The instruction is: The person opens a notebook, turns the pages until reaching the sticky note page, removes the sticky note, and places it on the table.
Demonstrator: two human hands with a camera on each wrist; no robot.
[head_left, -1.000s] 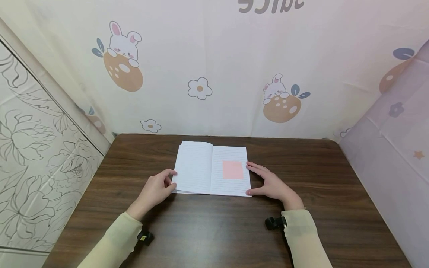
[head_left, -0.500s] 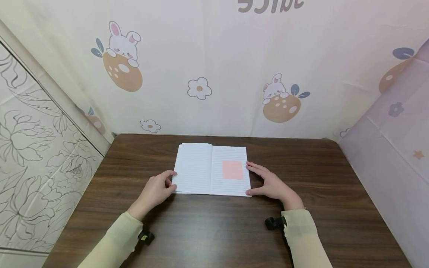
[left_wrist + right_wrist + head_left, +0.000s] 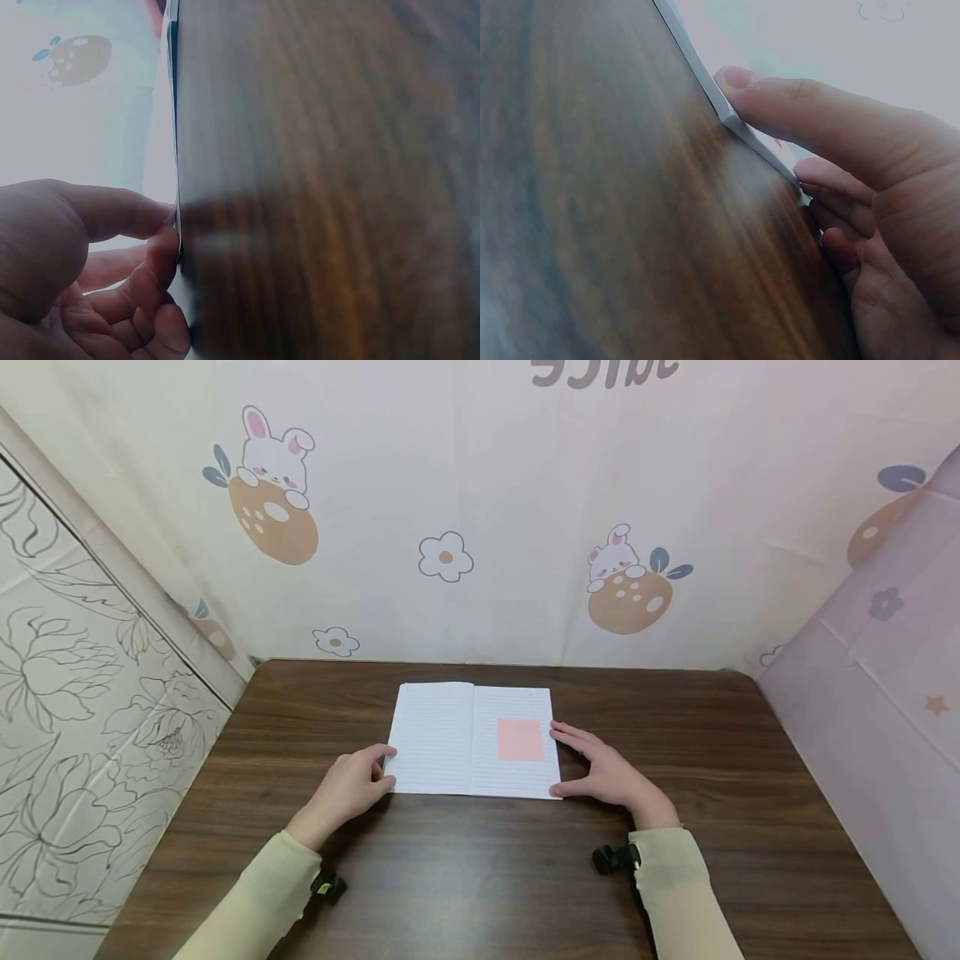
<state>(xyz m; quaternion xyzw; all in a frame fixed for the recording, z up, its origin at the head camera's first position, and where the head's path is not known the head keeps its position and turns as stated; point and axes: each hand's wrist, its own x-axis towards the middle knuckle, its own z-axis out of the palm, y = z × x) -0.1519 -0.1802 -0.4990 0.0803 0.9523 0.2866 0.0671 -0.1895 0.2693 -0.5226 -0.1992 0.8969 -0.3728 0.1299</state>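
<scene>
An open lined notebook point(image 3: 432, 739) lies on the dark wooden table, its spine near the middle. On its right page sits a square pink sticky note point(image 3: 521, 740). My left hand point(image 3: 347, 788) pinches the notebook's lower left edge between thumb and index finger; the left wrist view shows their tips meeting at the thin edge, with the other fingers curled below. At the opposite side, my right hand point(image 3: 613, 778) rests its thumb point(image 3: 780, 105) on top of the page near the lower right corner. Its other fingers lie fairly straight against the right edge.
The brown wood-grain table point(image 3: 480, 877) spreads around the notebook. Behind it hangs a pale curtain point(image 3: 517, 485) printed with rabbits and flowers, and a line-drawn floral panel point(image 3: 67, 710) stands at the left. Small black devices point(image 3: 615, 860) are strapped at both wrists.
The left-hand pages of the notebook have settled lower and flatter, their top edge coming down slightly. Both hands stay nearly where they were.
</scene>
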